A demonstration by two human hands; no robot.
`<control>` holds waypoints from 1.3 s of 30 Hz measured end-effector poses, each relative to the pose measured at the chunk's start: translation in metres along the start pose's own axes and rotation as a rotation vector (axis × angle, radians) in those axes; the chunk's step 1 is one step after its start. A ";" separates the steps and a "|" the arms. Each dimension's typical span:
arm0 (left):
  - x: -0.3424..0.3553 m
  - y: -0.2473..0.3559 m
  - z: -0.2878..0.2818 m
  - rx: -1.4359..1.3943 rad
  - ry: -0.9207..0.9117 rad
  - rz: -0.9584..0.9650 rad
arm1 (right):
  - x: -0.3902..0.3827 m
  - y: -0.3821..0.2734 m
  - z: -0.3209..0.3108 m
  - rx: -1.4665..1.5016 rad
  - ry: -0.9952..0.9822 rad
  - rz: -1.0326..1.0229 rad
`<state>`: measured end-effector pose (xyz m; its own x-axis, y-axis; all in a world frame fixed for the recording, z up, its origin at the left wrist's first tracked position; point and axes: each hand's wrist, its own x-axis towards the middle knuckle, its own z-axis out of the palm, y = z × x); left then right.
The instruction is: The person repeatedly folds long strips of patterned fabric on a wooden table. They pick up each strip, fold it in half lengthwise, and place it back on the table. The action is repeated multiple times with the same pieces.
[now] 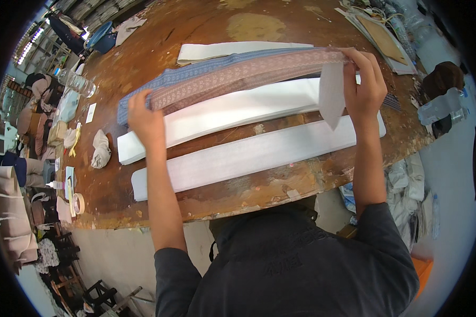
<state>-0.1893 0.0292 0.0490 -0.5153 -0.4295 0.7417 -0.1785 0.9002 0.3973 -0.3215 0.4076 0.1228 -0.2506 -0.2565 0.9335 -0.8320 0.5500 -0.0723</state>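
A long reddish-brown patterned fabric strip (248,72) stretches between my two hands above the table. My left hand (146,120) has its fingers closed at the strip's left end. The strip's right end is pinched in my right hand (366,87), where a pale white flap (332,98) hangs down beside the fingers. Behind it lies a blue patterned fabric strip (158,83), partly covered. Under and in front of the brown strip is a stack of long white strips (238,108). Nearer to me rests another stack of white strips (259,154), with rounded ends.
Another whitish strip (195,52) lies behind. At the left are a crumpled cloth (101,149), a plastic bottle (81,84) and a tape roll (79,204). Boards and papers (381,39) sit at the far right. A clear bottle (440,105) stands beyond the right edge of the wooden table (238,203).
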 end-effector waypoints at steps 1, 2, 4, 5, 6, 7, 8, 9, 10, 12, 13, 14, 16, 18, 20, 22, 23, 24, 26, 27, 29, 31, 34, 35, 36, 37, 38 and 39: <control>-0.001 -0.014 -0.012 0.025 0.006 -0.008 | -0.004 0.002 -0.001 -0.012 -0.021 0.034; -0.003 -0.027 -0.022 0.050 0.011 -0.017 | -0.007 0.004 -0.003 -0.076 -0.012 0.061; -0.001 -0.049 -0.041 0.055 0.033 -0.043 | -0.012 0.012 -0.006 -0.099 -0.038 0.037; 0.001 -0.058 -0.051 0.055 0.044 -0.055 | -0.014 0.015 -0.008 -0.108 -0.053 0.029; 0.005 -0.066 -0.060 0.058 0.062 -0.052 | -0.017 0.019 -0.009 -0.107 -0.071 0.023; 0.011 -0.073 -0.070 0.057 0.080 -0.048 | -0.020 0.023 -0.011 -0.106 -0.088 0.015; 0.015 -0.077 -0.079 0.039 0.090 -0.095 | -0.023 0.026 -0.013 -0.107 -0.105 0.008; 0.019 -0.079 -0.090 0.045 0.136 -0.050 | -0.027 0.029 -0.017 -0.117 -0.134 0.041; 0.023 -0.079 -0.104 0.035 0.173 -0.057 | -0.031 0.031 -0.023 -0.129 -0.163 0.075; 0.026 -0.073 -0.127 -0.073 0.236 -0.090 | -0.040 0.037 -0.032 -0.179 -0.188 0.163; 0.026 -0.068 -0.139 -0.170 0.256 -0.118 | -0.044 0.040 -0.037 -0.217 -0.186 0.220; 0.025 -0.063 -0.149 -0.259 0.269 -0.101 | -0.049 0.043 -0.041 -0.258 -0.183 0.277; 0.021 -0.054 -0.170 -0.341 0.281 -0.169 | -0.057 0.050 -0.046 -0.277 -0.083 0.294; 0.013 -0.051 -0.186 -0.429 0.288 -0.172 | -0.066 0.055 -0.047 -0.223 0.034 0.353; 0.008 -0.054 -0.203 -0.553 0.307 -0.174 | -0.076 0.057 -0.045 -0.176 0.145 0.522; 0.002 -0.059 -0.225 -0.622 0.308 -0.212 | -0.084 0.059 -0.047 -0.167 0.181 0.566; -0.001 -0.061 -0.234 -0.675 0.333 -0.269 | -0.086 0.062 -0.049 -0.179 0.163 0.518; -0.003 -0.063 -0.242 -0.682 0.321 -0.208 | -0.089 0.063 -0.051 -0.189 0.148 0.486; -0.007 -0.067 -0.254 -0.705 0.383 -0.191 | -0.098 0.062 -0.052 -0.177 0.083 0.430; -0.008 -0.068 -0.257 -0.691 0.336 -0.204 | -0.103 0.061 -0.054 -0.172 0.052 0.412; -0.012 -0.068 -0.264 -0.675 0.317 -0.291 | -0.110 0.064 -0.052 0.037 0.138 0.561; -0.008 -0.072 -0.258 -0.748 0.251 -0.306 | -0.114 0.070 -0.058 0.167 0.176 0.686; -0.010 -0.077 -0.247 -0.735 0.279 -0.383 | -0.120 0.085 -0.085 0.247 0.111 0.806; -0.011 -0.078 -0.244 -0.717 0.281 -0.432 | -0.124 0.092 -0.097 0.279 0.060 0.818; -0.013 -0.079 -0.242 -0.724 0.261 -0.468 | -0.128 0.099 -0.109 0.312 0.005 0.830; -0.015 -0.080 -0.239 -0.752 0.235 -0.510 | -0.133 0.107 -0.120 0.364 -0.039 0.886; -0.018 -0.082 -0.234 -0.716 0.276 -0.575 | -0.137 0.115 -0.131 0.416 -0.082 0.941; -0.021 -0.082 -0.229 -0.623 0.276 -0.565 | -0.141 0.122 -0.140 0.456 -0.107 1.027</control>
<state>0.0278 -0.0525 0.1242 -0.2528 -0.8726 0.4180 0.1855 0.3802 0.9061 -0.3186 0.6225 0.0315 -0.9431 0.0710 0.3248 -0.3050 0.2039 -0.9303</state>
